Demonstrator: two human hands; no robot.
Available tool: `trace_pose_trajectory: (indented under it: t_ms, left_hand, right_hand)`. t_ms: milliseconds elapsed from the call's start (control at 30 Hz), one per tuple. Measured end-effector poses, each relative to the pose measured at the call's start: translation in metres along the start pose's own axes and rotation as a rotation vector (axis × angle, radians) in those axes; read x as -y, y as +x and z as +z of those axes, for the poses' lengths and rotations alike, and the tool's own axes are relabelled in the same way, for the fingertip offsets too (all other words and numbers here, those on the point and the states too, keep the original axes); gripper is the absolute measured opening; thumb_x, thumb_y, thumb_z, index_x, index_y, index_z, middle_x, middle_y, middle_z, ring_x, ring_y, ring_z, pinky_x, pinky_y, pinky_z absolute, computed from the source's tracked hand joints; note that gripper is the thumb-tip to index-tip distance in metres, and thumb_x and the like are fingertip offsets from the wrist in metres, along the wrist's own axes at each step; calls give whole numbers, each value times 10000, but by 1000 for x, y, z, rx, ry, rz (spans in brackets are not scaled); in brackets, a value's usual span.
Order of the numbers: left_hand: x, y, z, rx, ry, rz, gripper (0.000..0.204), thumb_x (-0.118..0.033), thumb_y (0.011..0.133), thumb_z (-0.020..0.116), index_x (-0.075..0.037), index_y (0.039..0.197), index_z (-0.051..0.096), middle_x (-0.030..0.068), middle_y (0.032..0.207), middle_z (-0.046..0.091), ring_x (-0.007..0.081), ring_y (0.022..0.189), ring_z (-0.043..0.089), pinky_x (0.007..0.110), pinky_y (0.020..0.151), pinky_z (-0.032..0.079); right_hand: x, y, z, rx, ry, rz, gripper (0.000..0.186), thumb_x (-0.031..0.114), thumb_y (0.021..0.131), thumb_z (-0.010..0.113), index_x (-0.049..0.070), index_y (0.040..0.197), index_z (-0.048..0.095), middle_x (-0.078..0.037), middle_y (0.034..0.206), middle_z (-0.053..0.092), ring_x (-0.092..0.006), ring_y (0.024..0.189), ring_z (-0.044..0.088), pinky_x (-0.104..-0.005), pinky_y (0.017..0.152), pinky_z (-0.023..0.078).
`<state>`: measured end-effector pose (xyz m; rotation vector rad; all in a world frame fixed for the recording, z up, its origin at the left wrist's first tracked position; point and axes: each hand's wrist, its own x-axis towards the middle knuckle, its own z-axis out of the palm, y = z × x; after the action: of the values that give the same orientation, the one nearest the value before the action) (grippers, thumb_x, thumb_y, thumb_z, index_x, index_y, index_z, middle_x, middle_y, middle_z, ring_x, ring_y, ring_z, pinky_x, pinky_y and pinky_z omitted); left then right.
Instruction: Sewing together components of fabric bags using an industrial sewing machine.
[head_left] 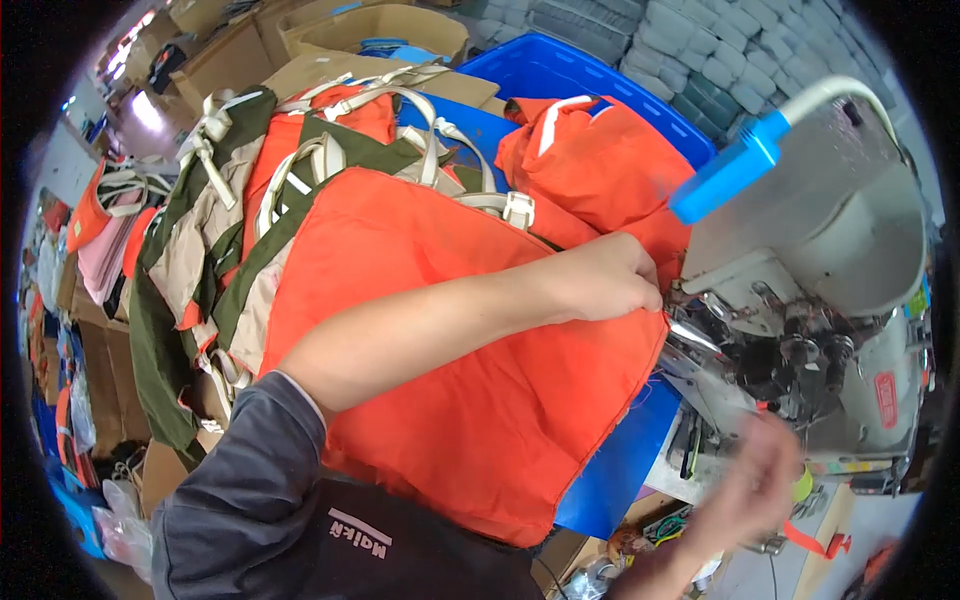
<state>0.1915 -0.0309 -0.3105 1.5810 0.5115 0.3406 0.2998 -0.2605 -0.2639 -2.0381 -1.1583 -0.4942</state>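
A large orange fabric panel (430,400) with a stitched edge spreads across the front, over my lap and the blue work surface (610,470). My left hand (610,280) is closed on its upper right corner, close beside the needle area of a sewing machine (800,340). Below the machine, my right hand (755,475) is smeared by motion, so its fingers cannot be read. No fabric touches it that I can make out. A blue plastic piece (730,170) sits on a white curved tube above the machine.
Olive, beige and orange bag parts with white straps (220,230) are heaped at the left. Behind lies another orange fabric bundle (600,150) against a blue crate (560,60). A cardboard box (375,30) stands at the back; small tools (690,440) lie by the machine.
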Motion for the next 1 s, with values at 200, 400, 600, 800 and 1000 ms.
trace_pose_trajectory:
  t_ms: [200, 400, 600, 800, 1000]
  left_hand:
    - [1, 5, 0, 5, 24, 27, 224, -131, 824, 612, 57, 917, 689, 91, 814, 662, 136, 785, 586, 273, 732, 440]
    - [0, 6, 1, -10, 3, 6, 223, -123, 830, 621, 63, 929, 696, 88, 817, 673, 132, 792, 595, 269, 740, 440]
    - [6, 2, 3, -17, -19, -9, 213, -138, 869, 634, 57, 930, 696, 50, 804, 662, 104, 794, 579, 261, 720, 435]
    - [17, -4, -1, -68, 107, 179, 231, -154, 852, 653, 53, 942, 703, 157, 812, 649, 240, 765, 620, 351, 712, 471]
    - [11, -66, 39, -712, 916, 821, 335, -160, 817, 747, -11, 1049, 556, 82, 763, 513, 215, 675, 558, 299, 673, 464]
  right_hand:
    - [-84, 76, -94, -632, -461, -277, 265, 156, 966, 594, -52, 1124, 634, -168, 1116, 668, -215, 987, 648, -328, 869, 539]
    - [-137, 37, -49, -655, -318, -358, 138, -9, 884, 655, -55, 1012, 633, -182, 1111, 654, -229, 973, 640, -346, 928, 500]
    - [-15, 42, -74, -639, -271, -237, 290, 139, 1001, 524, -67, 1191, 598, -179, 1219, 624, -218, 1053, 615, -336, 929, 497]
    - [-11, -40, 84, 379, 596, 213, 151, -8, 891, 589, -30, 1035, 627, -100, 905, 615, -149, 777, 593, -263, 729, 490]
    - [-15, -59, 106, 440, 827, 194, 154, -40, 896, 563, -29, 1041, 611, -46, 893, 607, -99, 776, 542, -228, 713, 443]
